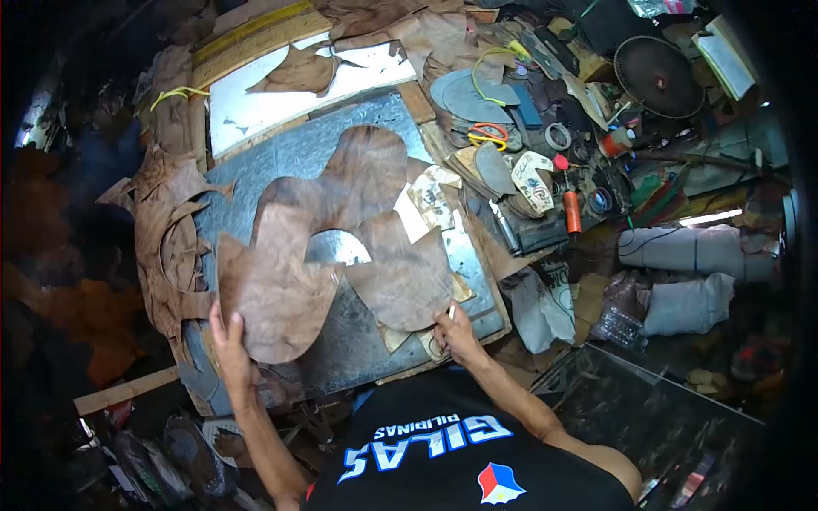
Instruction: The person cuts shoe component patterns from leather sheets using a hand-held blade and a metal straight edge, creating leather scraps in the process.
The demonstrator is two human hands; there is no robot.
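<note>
Brown leather (277,289) lies across the metal worktop's (358,366) middle, reaching its near edge.
Hands apart: the left hand (228,339) touches the leather's left margin, its grip unclear; the right hand (456,335) pinches a slim white object (452,312). Beyond the right edge are an orange bottle (572,210) and a jar (615,142), contents indistinct. The shirt (434,477) reads "GILAS PILIPINAS".

Metal-topped workbench (319,366), brown leather (362,175) across it, white board (264,106), orange-and-yellow-handled scissors (486,126)
</note>
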